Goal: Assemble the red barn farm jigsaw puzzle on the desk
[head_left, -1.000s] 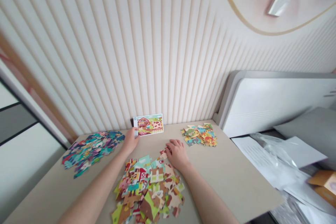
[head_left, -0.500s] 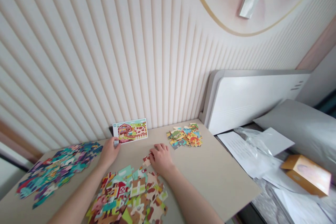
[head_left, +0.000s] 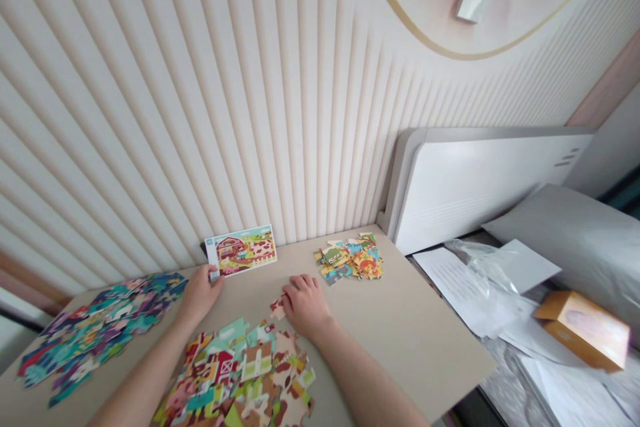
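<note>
A farm picture card leans against the ribbed wall at the table's back. At its lower left corner is my left hand, its fingers closed around a small grey-white object whose kind is unclear. My right hand rests on the table, fingers curled, with the fingertips on the edge of a reddish-and-cream puzzle piece. Between my forearms and nearer to me lies a heap of farm puzzle pieces.
Dark blue and teal puzzle pieces cover the table's left side. A smaller yellow and green pile sits at the back right. Beyond the table's right edge are papers, a plastic bag, an orange box and a grey pillow.
The view has shifted slightly. The left hand and card appear a little farther left in the picture; the right hand has barely moved and still touches the same piece.
</note>
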